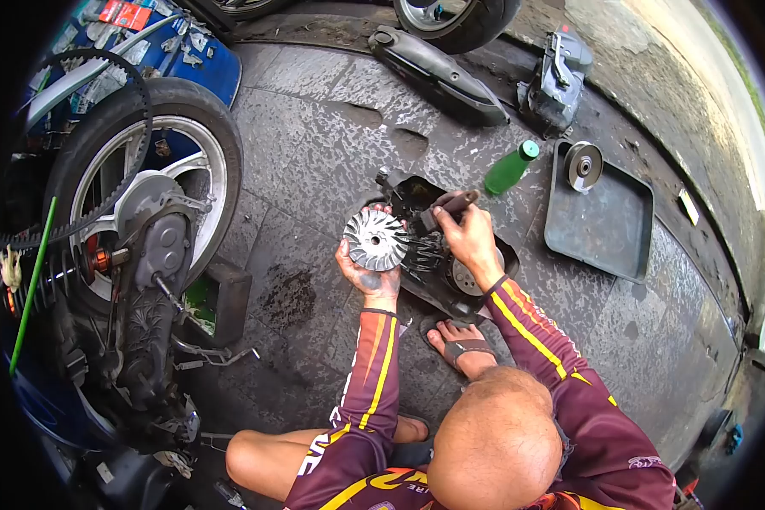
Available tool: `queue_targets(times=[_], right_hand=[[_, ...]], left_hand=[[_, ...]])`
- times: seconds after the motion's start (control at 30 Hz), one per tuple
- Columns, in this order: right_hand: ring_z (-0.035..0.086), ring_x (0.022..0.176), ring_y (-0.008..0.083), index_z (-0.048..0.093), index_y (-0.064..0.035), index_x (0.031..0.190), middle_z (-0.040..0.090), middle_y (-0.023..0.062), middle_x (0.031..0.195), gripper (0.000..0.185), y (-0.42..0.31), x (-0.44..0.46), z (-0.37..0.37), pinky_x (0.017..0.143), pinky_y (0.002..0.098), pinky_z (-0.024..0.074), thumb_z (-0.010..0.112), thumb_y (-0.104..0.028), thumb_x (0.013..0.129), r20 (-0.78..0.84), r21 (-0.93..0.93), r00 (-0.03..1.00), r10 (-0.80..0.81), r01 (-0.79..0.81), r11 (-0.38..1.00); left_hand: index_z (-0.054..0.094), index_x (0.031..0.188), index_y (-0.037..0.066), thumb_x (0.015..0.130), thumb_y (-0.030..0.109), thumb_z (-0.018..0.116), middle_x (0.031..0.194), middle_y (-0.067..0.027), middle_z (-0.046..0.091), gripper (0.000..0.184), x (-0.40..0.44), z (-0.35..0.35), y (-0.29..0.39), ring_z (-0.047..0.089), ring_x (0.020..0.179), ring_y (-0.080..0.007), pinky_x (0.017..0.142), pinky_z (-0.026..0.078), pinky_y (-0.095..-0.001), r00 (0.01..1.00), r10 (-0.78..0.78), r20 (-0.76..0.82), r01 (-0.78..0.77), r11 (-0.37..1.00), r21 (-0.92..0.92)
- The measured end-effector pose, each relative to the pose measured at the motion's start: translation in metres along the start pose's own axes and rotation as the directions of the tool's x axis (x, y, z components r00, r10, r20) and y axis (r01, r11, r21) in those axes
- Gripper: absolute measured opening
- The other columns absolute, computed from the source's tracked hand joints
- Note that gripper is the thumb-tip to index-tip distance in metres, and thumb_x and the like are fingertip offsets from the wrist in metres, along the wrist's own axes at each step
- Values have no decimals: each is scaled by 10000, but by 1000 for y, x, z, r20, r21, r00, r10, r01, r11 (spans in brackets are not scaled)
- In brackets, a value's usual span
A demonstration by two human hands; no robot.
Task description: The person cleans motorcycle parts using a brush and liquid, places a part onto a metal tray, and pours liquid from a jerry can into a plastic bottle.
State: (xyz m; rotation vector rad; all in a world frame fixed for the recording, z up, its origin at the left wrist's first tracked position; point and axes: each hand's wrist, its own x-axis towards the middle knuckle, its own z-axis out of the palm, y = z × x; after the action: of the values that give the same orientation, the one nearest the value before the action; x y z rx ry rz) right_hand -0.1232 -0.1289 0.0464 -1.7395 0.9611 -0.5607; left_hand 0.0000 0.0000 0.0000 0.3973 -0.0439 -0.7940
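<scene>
A round silver finned metal disc [375, 240] rests in my left hand [371, 276], its fins facing up and my fingers curled round its rim. My right hand [467, 238] grips a dark brush [456, 204], whose bristle end is close to the right side of the disc; whether they touch I cannot tell. Below both hands a dark metal cover [433, 297] lies on the floor, with a round metal part [465, 278] at its right end, partly hidden by my right hand.
A green bottle [507, 170] stands beside a grey tray [599, 223], which holds a pulley disc [584, 166] at its top left. A motorcycle wheel [221, 170] and engine parts are at left. A long dark cover [438, 76] and a grey casing [558, 81] lie farther off.
</scene>
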Motion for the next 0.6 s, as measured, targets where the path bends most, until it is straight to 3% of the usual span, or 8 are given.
queue_targets(times=[0.07,0.1,0.17,0.2,0.3,0.37,0.47,0.6], right_hand=[[701,723,261,675,-27,986,707,146,783,181,-6,4,9,704,368,520,680,-175,881,-82,246,996,-19,39,968],[701,723,261,675,-27,986,707,146,783,181,-10,-33,-15,704,368,520,680,-175,881,-40,159,996,85,-77,984],[709,731,238,674,-14,972,710,143,786,175,-13,-19,-6,703,350,525,679,-166,885,68,58,997,-20,16,998],[714,745,226,669,3,976,711,137,788,176,-13,-9,2,712,330,532,674,-151,891,74,27,997,18,-20,999],[713,770,182,675,0,960,722,113,806,126,-6,-7,17,716,316,530,665,-111,903,1,178,997,-82,81,981],[715,802,184,671,-3,967,735,121,851,140,-9,-1,12,735,318,528,667,-130,906,91,46,994,-55,51,998],[718,805,196,666,-9,991,733,130,848,178,-21,4,10,742,329,527,685,-162,901,173,86,980,-99,85,993],[712,796,190,671,-22,992,733,116,843,172,-28,3,9,751,327,529,685,-170,906,308,81,949,-70,47,996]], left_hand=[[475,1372,-43,918,489,490,1358,-233,552,699,10,6,3,530,1272,-401,1106,408,-530,992,86,-88,-82,996,48],[475,1369,-55,936,460,482,1355,-236,557,673,-32,11,-14,523,1281,-411,1119,406,-486,975,25,-222,-38,998,-55],[497,1382,-24,935,414,481,1382,-188,559,626,-21,11,-10,516,1300,-374,1145,364,-464,977,26,-210,-34,999,-35],[496,1387,-23,933,405,483,1393,-188,553,625,-13,1,-7,515,1305,-363,1153,352,-462,988,39,-151,-44,999,-32],[495,1395,-25,917,371,491,1407,-187,546,621,-18,-17,-6,513,1319,-322,1172,324,-454,987,7,-160,-16,998,-59],[507,1397,13,940,408,481,1383,-166,572,604,-25,6,-2,533,1300,-301,1148,359,-457,982,-141,-125,120,980,-157],[527,1399,104,1012,567,406,1341,-124,610,615,-30,2,-5,571,1243,-292,1078,435,-468,958,-225,-179,178,952,-248],[494,1407,-3,1022,596,345,1406,-154,556,727,-30,1,-4,539,1286,-319,1114,407,-483,969,-229,-92,205,954,-218]])
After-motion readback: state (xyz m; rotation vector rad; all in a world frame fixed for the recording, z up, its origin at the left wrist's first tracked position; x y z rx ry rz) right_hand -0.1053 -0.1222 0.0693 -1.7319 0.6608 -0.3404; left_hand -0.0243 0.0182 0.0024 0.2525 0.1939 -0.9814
